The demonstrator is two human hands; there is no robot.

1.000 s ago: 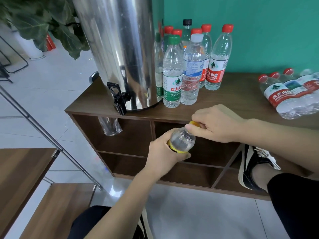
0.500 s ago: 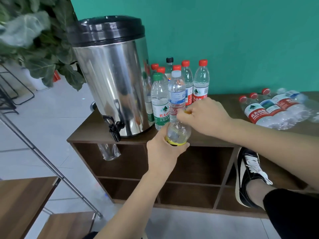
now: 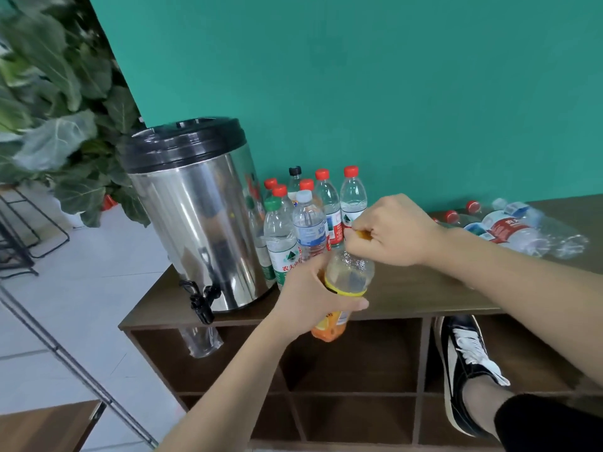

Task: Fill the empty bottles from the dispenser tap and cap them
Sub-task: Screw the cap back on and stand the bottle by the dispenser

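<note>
- A teal wall [image 3: 391, 93] backs a dark wooden shelf unit [image 3: 424, 298] carrying a steel dispenser [image 3: 199, 233] with a black tap [image 3: 200, 300].
- Upright capped bottles [image 3: 310, 220] stand just right of the dispenser; more bottles lie on their sides [image 3: 509, 228] at the far right.
- The left hand [image 3: 310, 298] grips the orange-labelled bottle [image 3: 342, 288] round its middle, in front of the shelf top's edge.
- The right hand [image 3: 394, 231] pinches the orange cap [image 3: 363, 235] at the bottle's neck, directly above the left hand.
- Compared with half a second ago, the bottle and both hands sit higher against the shelf, and more of the wall shows.
</note>
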